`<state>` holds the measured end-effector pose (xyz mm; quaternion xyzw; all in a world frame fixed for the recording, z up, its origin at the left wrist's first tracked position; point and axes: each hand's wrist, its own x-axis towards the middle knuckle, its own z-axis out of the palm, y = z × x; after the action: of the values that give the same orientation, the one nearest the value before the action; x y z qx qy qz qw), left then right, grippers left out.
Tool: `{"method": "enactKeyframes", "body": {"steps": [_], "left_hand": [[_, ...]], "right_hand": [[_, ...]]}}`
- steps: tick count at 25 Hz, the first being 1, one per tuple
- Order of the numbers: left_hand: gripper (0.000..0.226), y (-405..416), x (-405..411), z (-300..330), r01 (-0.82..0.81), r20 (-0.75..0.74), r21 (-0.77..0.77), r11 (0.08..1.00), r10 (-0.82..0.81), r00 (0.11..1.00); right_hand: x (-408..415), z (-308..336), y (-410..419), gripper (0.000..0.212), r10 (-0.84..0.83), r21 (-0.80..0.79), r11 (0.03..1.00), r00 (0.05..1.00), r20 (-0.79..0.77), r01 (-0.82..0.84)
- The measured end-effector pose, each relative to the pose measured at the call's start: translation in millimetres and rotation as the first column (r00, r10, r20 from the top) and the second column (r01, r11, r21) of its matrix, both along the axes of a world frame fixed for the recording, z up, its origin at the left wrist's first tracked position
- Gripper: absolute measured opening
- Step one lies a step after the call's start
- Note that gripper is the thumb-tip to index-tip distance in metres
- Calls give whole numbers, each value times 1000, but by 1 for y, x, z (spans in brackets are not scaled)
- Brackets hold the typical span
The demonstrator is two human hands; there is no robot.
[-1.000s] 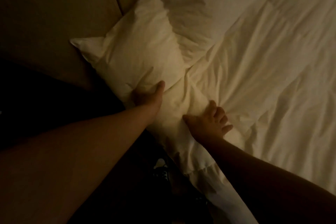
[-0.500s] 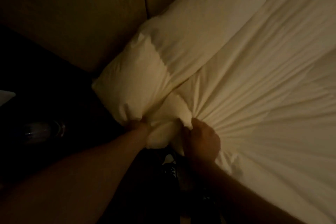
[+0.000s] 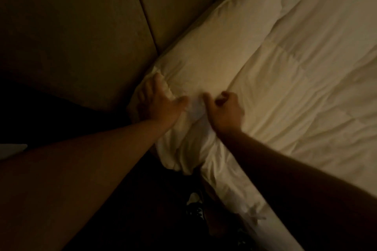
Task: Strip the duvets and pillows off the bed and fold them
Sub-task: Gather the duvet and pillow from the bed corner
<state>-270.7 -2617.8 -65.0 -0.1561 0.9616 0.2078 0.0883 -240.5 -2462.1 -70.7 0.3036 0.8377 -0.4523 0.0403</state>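
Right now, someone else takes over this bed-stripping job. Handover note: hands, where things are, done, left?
Left hand: fingers spread, pressed flat on the near end of the pillow, not gripping.
Right hand: fingers curled, apparently bunching the fabric where pillow and duvet meet; the frame is dim and blurred, so the grip is uncertain.
Pillow lies along the padded headboard at the bed's corner. Duvet is spread over the mattress, its edge hanging off the near side.
Done: nothing stripped or folded yet.
Left: pull the pillow off, strip the duvet, fold both.
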Motion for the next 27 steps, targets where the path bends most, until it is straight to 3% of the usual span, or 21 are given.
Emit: {"method": "enactKeyframes", "body": {"steps": [2,4,6,8,9,10,11,12,13,14,16,17,18,19,21,22,23,25,27], "left_hand": [[90,-8,-21,-14,102,131,-67,992,-93,987],[64,-21,-33,-29,120,208,-43,992,-109,972],[51,-39,-46,-28,-96,30,65,993,94,995],[55,-59,-66,-11,-388,-106,116,914,400,911],[57,-64,-72,-1,-459,-60,52,887,462,885],[60,-66,-72,8,-484,9,-34,874,485,875],[62,-60,-66,15,-443,48,-96,891,449,892],[64,-53,-57,19,-365,-10,-121,923,367,930],[66,-42,-44,19,-225,-120,-114,968,212,970],[68,-27,-30,11,8,-192,-154,988,-38,981],[71,4,-2,-12,492,-79,-252,833,-524,848],[71,17,9,-26,607,50,-238,758,-615,787],[71,31,20,-41,621,188,-201,757,-593,783],[72,50,33,-52,564,288,-148,812,-510,810],[73,87,62,-54,452,301,-103,886,-406,863],[72,112,80,-49,530,227,-101,842,-499,836],[71,138,100,-42,681,171,-107,724,-661,730],[67,189,136,-30,906,145,-115,407,-896,421],[70,247,171,-11,954,190,-86,287,-935,299]], "right_hand": [[-55,-2,4,94,-161,-151,974,985,58,168],[-88,-1,-6,80,-102,-155,981,992,78,113],[-115,15,-40,46,42,22,999,993,-106,-40],[-135,41,-80,49,234,38,972,943,-237,-232],[-140,51,-93,58,450,9,892,883,-134,-453],[-138,46,-97,62,676,-19,737,736,18,-676],[-124,35,-88,61,810,-55,576,561,172,-815],[-105,20,-72,59,843,-48,489,458,283,-871],[-83,11,-50,58,822,2,490,463,332,-872],[-58,2,-22,58,771,131,560,573,277,-818],[-4,-12,37,60,713,418,584,686,145,-696],[23,-18,69,61,698,499,557,700,152,-664],[53,-21,100,62,671,532,535,713,205,-657],[86,-24,131,65,626,531,534,730,273,-657],[155,-27,174,68,508,496,584,766,394,-643],[194,-28,196,69,426,476,627,783,454,-617],[230,-27,215,69,356,460,664,790,498,-589],[295,-20,246,68,279,444,714,802,529,-541],[348,-4,273,66,197,462,757,835,513,-462]]}}
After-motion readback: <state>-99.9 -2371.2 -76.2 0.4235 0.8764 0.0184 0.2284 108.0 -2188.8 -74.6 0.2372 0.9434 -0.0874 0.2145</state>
